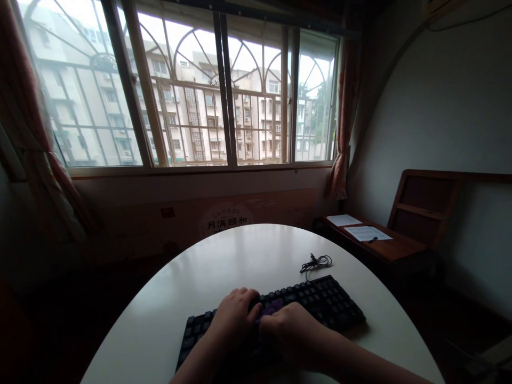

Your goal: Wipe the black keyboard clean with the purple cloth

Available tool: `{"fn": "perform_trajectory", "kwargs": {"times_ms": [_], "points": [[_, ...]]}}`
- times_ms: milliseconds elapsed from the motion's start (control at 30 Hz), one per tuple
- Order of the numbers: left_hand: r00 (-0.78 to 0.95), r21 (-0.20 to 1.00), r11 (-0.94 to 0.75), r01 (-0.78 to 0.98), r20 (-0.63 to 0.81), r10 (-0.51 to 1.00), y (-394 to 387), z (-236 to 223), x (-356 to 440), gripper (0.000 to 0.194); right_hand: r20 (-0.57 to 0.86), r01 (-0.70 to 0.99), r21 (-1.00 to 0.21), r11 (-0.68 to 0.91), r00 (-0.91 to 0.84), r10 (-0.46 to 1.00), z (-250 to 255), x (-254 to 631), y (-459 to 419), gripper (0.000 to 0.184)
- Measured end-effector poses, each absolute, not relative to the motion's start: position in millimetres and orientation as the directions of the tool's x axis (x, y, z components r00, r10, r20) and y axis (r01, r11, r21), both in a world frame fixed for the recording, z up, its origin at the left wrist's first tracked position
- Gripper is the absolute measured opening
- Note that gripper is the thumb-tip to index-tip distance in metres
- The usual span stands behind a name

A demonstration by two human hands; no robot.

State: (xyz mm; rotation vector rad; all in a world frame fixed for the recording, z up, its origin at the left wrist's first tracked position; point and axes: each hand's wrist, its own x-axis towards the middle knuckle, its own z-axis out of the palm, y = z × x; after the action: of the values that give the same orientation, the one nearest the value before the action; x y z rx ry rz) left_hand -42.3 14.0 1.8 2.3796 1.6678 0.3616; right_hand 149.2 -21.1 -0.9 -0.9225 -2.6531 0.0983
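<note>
A black keyboard (336,304) lies at a slant on the round white table (192,266). Over its middle part rests my left hand (236,312), fingers bent across the far edge and thumb on the near side, gripping it. My right hand (290,328) is closed in a fist just to the right. A bunched purple cloth (272,308) sticks out of this fist and presses on the keys between both hands. The keys under the hands and cloth are hidden. Beyond the keyboard lies its bundled black cable (317,262).
At the right, a low brown wooden bench (404,248) holds several printed sheets (367,233) and a dark pen (373,240). A barred window (224,106) with tied curtains (344,117) stands ahead. Below it leans a long panel (280,205) with printed characters.
</note>
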Motion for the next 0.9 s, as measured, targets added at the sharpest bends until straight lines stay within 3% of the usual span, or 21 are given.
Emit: {"fn": "perform_trajectory", "kwargs": {"times_ms": [633, 900], "points": [[0.339, 0.306, -0.347, 0.886, 0.082, 0.937, 13, 3, -44, 0.034, 0.204, 0.58, -0.164, 0.798, -0.771, 0.603, 14, 157, -27, 0.005], [0.338, 0.309, -0.341, 0.888, 0.067, 0.939, 12, 6, -44, 0.034, 0.276, 0.544, -0.213, 0.812, -0.764, 0.584, 5, 157, -22, 0.003]]}}
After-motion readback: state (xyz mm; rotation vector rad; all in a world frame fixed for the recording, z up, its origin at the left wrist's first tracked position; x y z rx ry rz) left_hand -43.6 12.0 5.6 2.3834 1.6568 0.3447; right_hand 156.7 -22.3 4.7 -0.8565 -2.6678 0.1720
